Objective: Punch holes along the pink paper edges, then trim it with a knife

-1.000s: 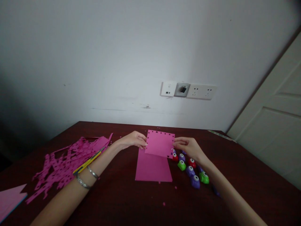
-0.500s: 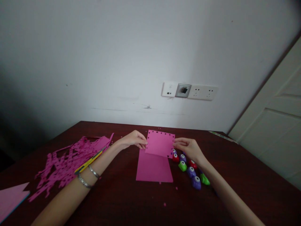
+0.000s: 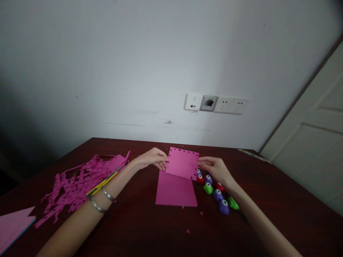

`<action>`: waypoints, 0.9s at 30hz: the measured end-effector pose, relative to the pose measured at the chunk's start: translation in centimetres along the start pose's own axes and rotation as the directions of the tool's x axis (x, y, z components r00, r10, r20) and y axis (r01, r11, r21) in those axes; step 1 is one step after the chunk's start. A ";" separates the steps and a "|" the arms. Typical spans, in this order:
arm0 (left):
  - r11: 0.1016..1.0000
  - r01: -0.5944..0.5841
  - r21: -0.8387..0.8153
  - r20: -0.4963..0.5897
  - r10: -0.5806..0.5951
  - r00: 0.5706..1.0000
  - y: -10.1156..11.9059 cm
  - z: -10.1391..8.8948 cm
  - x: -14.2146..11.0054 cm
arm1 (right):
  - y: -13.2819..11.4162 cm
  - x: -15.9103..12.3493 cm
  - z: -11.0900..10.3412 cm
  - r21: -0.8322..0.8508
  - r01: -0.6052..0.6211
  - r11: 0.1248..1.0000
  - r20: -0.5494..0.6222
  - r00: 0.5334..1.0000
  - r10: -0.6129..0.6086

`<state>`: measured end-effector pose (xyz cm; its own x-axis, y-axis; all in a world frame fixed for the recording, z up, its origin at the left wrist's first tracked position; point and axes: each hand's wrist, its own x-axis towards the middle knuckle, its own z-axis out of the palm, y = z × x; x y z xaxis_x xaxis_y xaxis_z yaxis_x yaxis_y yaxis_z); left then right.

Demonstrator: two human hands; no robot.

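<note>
A pink sheet of paper point(image 3: 183, 163) with small punched holes along its edges is held up between my two hands. My left hand point(image 3: 154, 158) pinches its left edge, and my right hand point(image 3: 214, 167) grips the right edge. Below and partly behind it, a plain pink sheet point(image 3: 176, 192) lies on the dark table. Close to my right hand sits a cluster of small purple, red and green punches with eye-like buttons point(image 3: 217, 195), partly covered by that hand and forearm.
Pink punched paper strips point(image 3: 80, 185) are heaped at the left, with a yellow cutter point(image 3: 103, 183) beside my left forearm. Light pink sheets point(image 3: 16, 226) lie at the near left corner. A thin ruler-like strip point(image 3: 254, 155) rests at the far right. Wall sockets point(image 3: 230, 105) are behind.
Almost nothing differs. The held sheet's left side has shifted very slightly, with both hands still at its edges.
</note>
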<state>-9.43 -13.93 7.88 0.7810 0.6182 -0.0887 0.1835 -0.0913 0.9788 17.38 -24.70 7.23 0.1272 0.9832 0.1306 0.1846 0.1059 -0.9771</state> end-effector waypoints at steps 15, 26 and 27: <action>1.000 0.006 0.011 0.046 -0.007 0.999 0.2 0.0 -0.2 | -0.4 -0.2 -0.2 -0.063 0.034 0.997 0.053 0.998 -0.030; 0.995 0.063 0.079 0.009 -0.064 0.998 1.1 0.1 -0.7 | -1.0 -0.7 0.3 -0.182 0.133 0.974 0.037 0.991 -0.128; 0.995 0.066 0.079 0.009 -0.067 0.998 1.1 0.1 -0.7 | -1.0 -0.7 0.2 -0.196 0.135 0.971 0.036 0.991 -0.130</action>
<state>-9.74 -14.53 9.05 0.7726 0.6156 -0.1554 0.2812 -0.1123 0.9531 16.88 -25.45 8.07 0.0667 0.9658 0.2504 0.3871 0.2063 -0.8986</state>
